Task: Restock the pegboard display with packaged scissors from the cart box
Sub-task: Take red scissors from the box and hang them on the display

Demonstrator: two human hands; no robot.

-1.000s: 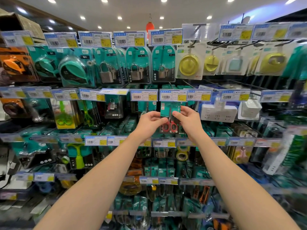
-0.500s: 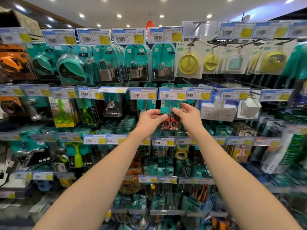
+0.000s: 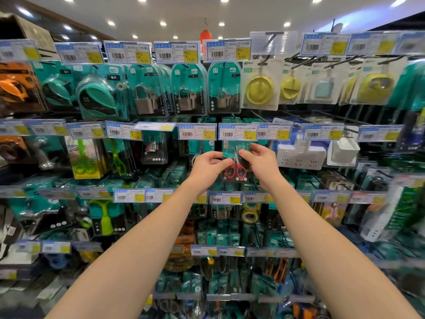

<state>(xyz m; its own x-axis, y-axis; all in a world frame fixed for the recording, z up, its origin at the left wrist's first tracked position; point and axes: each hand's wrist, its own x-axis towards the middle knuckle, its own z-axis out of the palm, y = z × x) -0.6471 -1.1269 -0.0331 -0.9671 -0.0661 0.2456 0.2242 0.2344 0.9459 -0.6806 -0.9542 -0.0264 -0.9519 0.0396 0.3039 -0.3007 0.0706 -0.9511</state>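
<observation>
A teal card pack of red-handled scissors (image 3: 236,168) hangs upright in the second row of the pegboard display, just under a price tag (image 3: 237,132) reading 4.00. My left hand (image 3: 207,168) pinches the pack's left edge with thumb and fingers. My right hand (image 3: 259,163) pinches its right edge near the top. Both arms reach straight forward at chest height. The peg behind the tag and the pack's hanging hole are hidden. The cart box is out of view.
Padlock packs (image 3: 186,90) and yellow items (image 3: 259,88) hang in the row above. White power strips (image 3: 301,155) hang just right of my hands, green scissors packs (image 3: 86,157) to the left. Tape rolls (image 3: 249,212) and more tool packs fill the rows below. Price tags front every peg.
Both hands have lifted the scissors pack slightly, closer under the 4.00 price tag. The grip on its two edges is the same.
</observation>
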